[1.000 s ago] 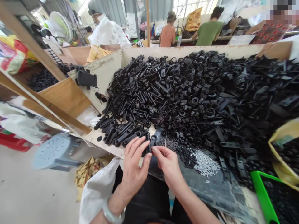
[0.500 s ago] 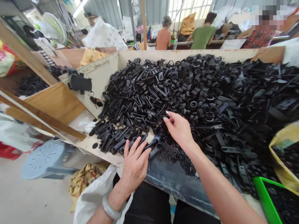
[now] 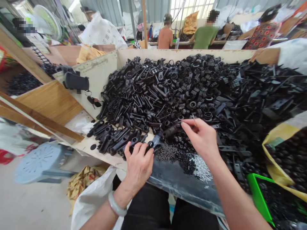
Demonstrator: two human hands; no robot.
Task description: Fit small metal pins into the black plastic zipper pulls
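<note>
My left hand [image 3: 140, 163], a pale bangle [image 3: 116, 206] at its wrist, has its fingers bent down over a black plastic part [image 3: 157, 147] at the bench's front edge. Its fingertips are partly hidden against that part. Thumb and fingers of my right hand [image 3: 203, 137] are pinched together above the pile. A thin pale glint shows by its fingertips, too small to name. A blurred dark piece [image 3: 171, 130] lies just left of them; I cannot tell whether they touch it. Beside my left hand, several black handle-like parts [image 3: 117, 140] lie in a row.
A big heap of black plastic parts [image 3: 153, 86] fills the bench. Small dark pieces [image 3: 168, 151] and silver pins [image 3: 202, 167] lie near the front. A green bin [image 3: 256, 198] and yellow sack [image 3: 271, 143] stand right; a blue stool [image 3: 35, 163] stands left. People sit beyond the back board.
My right hand has moved right, uncovering the silver pins. My left hand's fingers, spread before, are now more bent over the black part. The view has shifted slightly.
</note>
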